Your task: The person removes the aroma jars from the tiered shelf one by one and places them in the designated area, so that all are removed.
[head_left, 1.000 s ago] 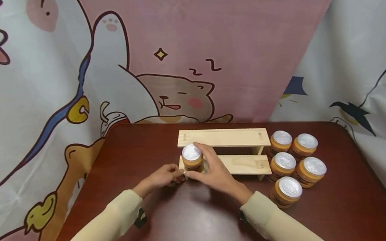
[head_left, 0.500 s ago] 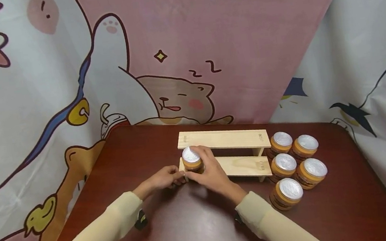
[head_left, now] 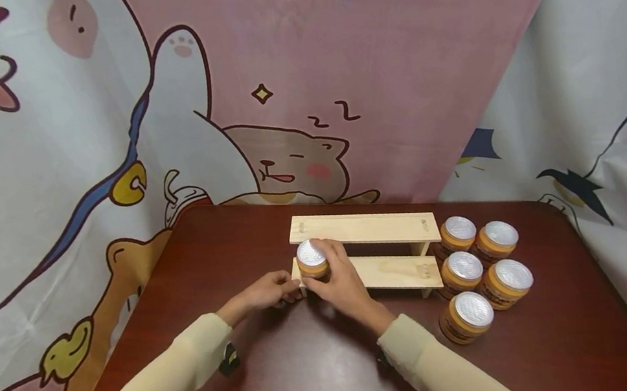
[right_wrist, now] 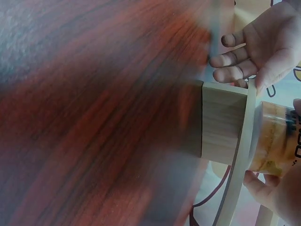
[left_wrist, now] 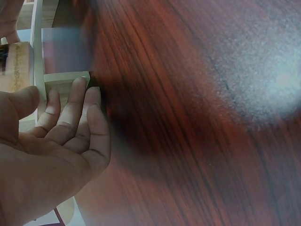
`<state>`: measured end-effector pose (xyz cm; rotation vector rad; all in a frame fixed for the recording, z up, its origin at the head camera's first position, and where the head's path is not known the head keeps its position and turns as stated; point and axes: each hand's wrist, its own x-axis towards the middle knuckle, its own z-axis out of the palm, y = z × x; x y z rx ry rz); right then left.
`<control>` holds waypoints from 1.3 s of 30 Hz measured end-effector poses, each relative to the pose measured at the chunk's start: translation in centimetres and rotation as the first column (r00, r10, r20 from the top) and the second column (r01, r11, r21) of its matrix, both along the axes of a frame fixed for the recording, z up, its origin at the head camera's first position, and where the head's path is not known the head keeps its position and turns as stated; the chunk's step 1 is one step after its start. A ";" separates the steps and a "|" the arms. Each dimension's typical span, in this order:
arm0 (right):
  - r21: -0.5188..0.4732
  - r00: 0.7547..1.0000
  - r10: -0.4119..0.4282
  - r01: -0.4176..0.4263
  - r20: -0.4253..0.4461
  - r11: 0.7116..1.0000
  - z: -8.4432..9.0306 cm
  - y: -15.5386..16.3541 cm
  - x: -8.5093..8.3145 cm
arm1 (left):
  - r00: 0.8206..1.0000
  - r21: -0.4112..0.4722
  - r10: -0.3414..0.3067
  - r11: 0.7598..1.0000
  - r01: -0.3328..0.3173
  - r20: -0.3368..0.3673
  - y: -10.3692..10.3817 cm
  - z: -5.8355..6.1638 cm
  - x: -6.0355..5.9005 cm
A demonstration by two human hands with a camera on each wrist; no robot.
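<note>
A two-step wooden rack [head_left: 390, 271] stands on the table. On the left end of its lower front board is an orange jar [head_left: 313, 267] with a silvery lid, upright. My right hand [head_left: 343, 285] grips this jar, thumb on the near side and fingers round the right and far side. My left hand [head_left: 268, 290] pinches the left end of the lower board. In the left wrist view, the thumb [left_wrist: 27, 100] lies over the board's edge and the other fingers are beneath it. The jar's base touches or nearly touches the board [right_wrist: 247, 132] in the right wrist view.
Several similar orange jars [head_left: 473, 308] with silvery lids stand close to the rack's right end. The upper board [head_left: 364, 227] runs behind the lower one. A patterned cloth [head_left: 393, 81] hangs behind the dark red table [head_left: 288, 368].
My right hand has shifted slightly left, and its fingers have come further round the jar's upper side. The left hand keeps its place at the board end. The head view has tilted slightly.
</note>
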<state>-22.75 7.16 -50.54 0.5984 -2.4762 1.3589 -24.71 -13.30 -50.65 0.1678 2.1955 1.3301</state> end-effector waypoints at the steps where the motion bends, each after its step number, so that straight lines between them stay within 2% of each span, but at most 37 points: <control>1: -0.010 1.000 0.001 -0.001 0.000 1.000 0.0 0.0 0.0 | 1.000 0.001 -0.004 1.000 0.004 -0.001 0.0 0.0 0.0; 16: -0.088 1.000 0.010 -0.009 0.011 0.996 1.2 1.1 -0.2 | 1.000 0.004 -0.001 1.000 0.001 0.009 0.0 0.0 0.0; 22: -0.095 1.000 0.026 -0.025 0.006 0.995 2.0 1.5 0.1 | 1.000 0.004 0.001 1.000 -0.001 0.004 -0.1 -0.2 -0.1; 34: -0.096 0.999 0.015 -0.019 -0.040 0.995 3.6 2.3 0.5 | 1.000 -0.004 0.012 1.000 -0.012 0.013 0.0 0.1 -0.1; 39: -0.107 1.000 0.007 -0.009 -0.026 0.994 4.0 2.9 0.7 | 1.000 0.000 -0.013 1.000 0.013 0.006 0.0 0.1 -0.1</control>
